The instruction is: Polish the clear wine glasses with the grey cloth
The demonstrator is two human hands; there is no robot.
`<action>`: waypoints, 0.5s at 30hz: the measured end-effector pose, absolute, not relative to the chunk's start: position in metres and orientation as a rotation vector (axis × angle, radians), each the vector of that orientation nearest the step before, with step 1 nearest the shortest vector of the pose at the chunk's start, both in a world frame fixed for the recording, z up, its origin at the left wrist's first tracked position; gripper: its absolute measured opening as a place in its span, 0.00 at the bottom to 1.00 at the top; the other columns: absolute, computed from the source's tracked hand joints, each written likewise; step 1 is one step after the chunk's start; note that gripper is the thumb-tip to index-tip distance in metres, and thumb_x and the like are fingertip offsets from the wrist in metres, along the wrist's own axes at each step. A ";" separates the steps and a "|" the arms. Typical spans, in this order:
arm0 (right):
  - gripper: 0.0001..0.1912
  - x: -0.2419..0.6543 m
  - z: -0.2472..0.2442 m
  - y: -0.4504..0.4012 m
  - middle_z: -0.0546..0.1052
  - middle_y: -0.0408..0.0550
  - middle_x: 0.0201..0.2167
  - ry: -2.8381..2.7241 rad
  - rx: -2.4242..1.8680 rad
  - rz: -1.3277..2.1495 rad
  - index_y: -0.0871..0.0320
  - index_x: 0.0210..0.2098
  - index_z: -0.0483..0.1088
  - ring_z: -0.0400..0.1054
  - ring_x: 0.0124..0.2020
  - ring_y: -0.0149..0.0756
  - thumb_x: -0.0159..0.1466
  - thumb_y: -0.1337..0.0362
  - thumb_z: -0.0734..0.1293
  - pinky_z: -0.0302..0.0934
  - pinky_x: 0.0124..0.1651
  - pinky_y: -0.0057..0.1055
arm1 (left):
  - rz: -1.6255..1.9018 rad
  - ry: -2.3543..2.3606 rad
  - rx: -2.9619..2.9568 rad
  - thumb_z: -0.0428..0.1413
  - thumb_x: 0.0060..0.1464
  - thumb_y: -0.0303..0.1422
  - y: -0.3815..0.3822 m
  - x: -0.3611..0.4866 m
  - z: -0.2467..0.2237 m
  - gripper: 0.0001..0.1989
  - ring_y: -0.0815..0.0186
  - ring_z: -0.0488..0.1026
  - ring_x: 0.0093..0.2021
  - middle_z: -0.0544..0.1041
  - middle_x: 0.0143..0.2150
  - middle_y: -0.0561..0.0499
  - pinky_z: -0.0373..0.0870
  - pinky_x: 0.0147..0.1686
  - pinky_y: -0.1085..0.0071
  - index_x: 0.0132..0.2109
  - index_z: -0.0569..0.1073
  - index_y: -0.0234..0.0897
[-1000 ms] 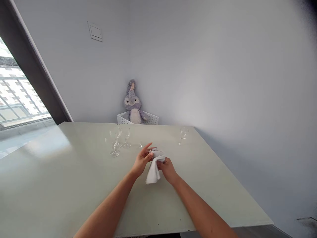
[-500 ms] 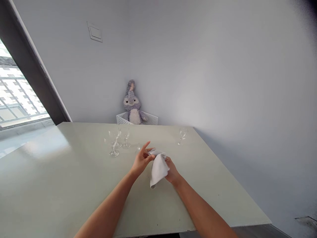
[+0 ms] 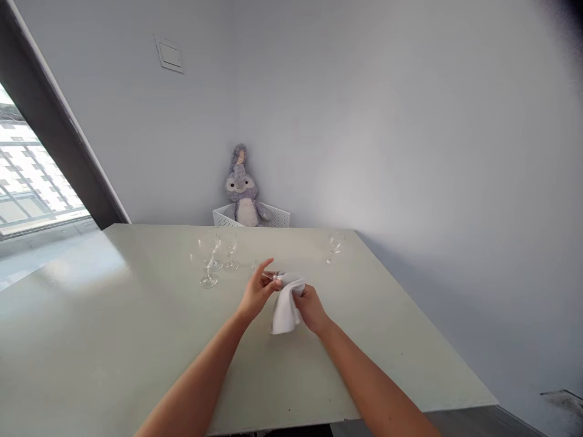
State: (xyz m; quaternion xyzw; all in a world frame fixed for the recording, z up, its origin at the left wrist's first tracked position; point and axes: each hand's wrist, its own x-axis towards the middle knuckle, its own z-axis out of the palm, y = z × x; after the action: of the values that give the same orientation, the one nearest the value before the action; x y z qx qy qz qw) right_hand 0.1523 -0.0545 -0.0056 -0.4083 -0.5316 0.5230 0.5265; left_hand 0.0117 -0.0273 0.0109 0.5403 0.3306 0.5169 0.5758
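Over the middle of the table, my left hand (image 3: 260,291) pinches the stem of a wine glass (image 3: 269,276), which lies sideways with its foot to the left. My right hand (image 3: 312,306) grips a white cloth (image 3: 286,311) that is wrapped about the bowl of that glass and hides most of it. The cloth's loose end hangs down between my hands. Left of my hands stand several clear stemmed glasses, among them a front glass (image 3: 208,267) and a rear one (image 3: 230,252). Another stemmed glass (image 3: 336,244) stands upright at the back right.
The pale table (image 3: 113,340) runs to the walls, its right edge slanting toward me. Behind it, a plush rabbit (image 3: 246,193) sits in a white perforated basket (image 3: 280,218). At the left is a dark-framed window (image 3: 36,170).
My right hand and the cloth have shifted slightly left, and the cloth's hanging end has swung left and up. My left hand keeps its hold on the glass stem.
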 end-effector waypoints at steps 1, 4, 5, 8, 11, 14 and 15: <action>0.05 0.152 -0.007 -0.056 0.71 0.42 0.20 -1.380 -1.013 1.158 0.58 0.25 0.70 0.63 0.21 0.30 0.52 0.64 0.64 0.59 0.24 0.27 | 1.209 0.836 1.288 0.57 0.45 0.39 -0.026 0.011 0.009 0.28 0.67 0.71 0.29 0.73 0.26 0.53 0.67 0.34 0.69 0.54 0.61 0.40; 0.06 0.153 -0.011 -0.055 0.72 0.41 0.22 -1.607 -1.080 0.859 0.56 0.23 0.70 0.65 0.24 0.32 0.52 0.69 0.62 0.60 0.29 0.29 | 1.244 1.021 1.395 0.52 0.49 0.43 -0.026 0.010 0.003 0.24 0.67 0.68 0.22 0.69 0.19 0.56 0.64 0.28 0.71 0.52 0.63 0.39; 0.07 0.155 -0.012 -0.054 0.73 0.42 0.22 -1.636 -1.102 0.790 0.55 0.23 0.70 0.66 0.25 0.33 0.51 0.71 0.61 0.60 0.29 0.29 | 1.270 1.093 1.449 0.51 0.49 0.43 -0.026 0.010 0.002 0.22 0.67 0.68 0.22 0.69 0.20 0.56 0.64 0.28 0.70 0.50 0.65 0.40; 0.10 0.166 -0.013 -0.047 0.73 0.42 0.21 -1.594 -1.190 0.712 0.55 0.20 0.69 0.66 0.24 0.33 0.49 0.74 0.60 0.60 0.29 0.29 | 1.417 1.286 1.686 0.53 0.48 0.41 -0.028 0.007 0.005 0.16 0.60 0.70 0.35 0.74 0.30 0.49 0.62 0.40 0.65 0.44 0.71 0.43; 0.11 0.176 -0.009 -0.042 0.72 0.41 0.18 -1.525 -1.232 0.834 0.56 0.18 0.68 0.66 0.22 0.32 0.48 0.74 0.58 0.60 0.27 0.28 | 1.522 1.245 1.953 0.57 0.44 0.36 -0.026 0.001 0.011 0.14 0.53 0.61 0.52 0.71 0.46 0.45 0.50 0.53 0.60 0.41 0.73 0.45; 0.10 0.184 -0.002 -0.043 0.71 0.39 0.17 -1.569 -1.129 1.076 0.58 0.20 0.68 0.65 0.21 0.30 0.47 0.75 0.57 0.59 0.27 0.27 | 1.436 1.099 2.124 0.59 0.43 0.35 -0.020 -0.003 0.009 0.11 0.53 0.60 0.53 0.73 0.41 0.46 0.42 0.56 0.58 0.38 0.74 0.47; 0.10 0.186 0.001 -0.044 0.71 0.39 0.17 -1.594 -1.085 1.138 0.59 0.20 0.68 0.65 0.21 0.29 0.47 0.75 0.58 0.59 0.27 0.27 | 1.385 1.074 2.160 0.58 0.44 0.35 -0.018 -0.004 0.007 0.09 0.54 0.64 0.49 0.75 0.35 0.46 0.44 0.55 0.58 0.36 0.74 0.47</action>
State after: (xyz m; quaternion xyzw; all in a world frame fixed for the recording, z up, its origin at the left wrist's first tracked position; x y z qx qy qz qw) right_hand 0.1861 -0.0438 0.0008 -0.4360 -0.6406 0.4575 0.4362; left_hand -0.0039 -0.0181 0.0069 0.7640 0.3798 0.4898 0.1793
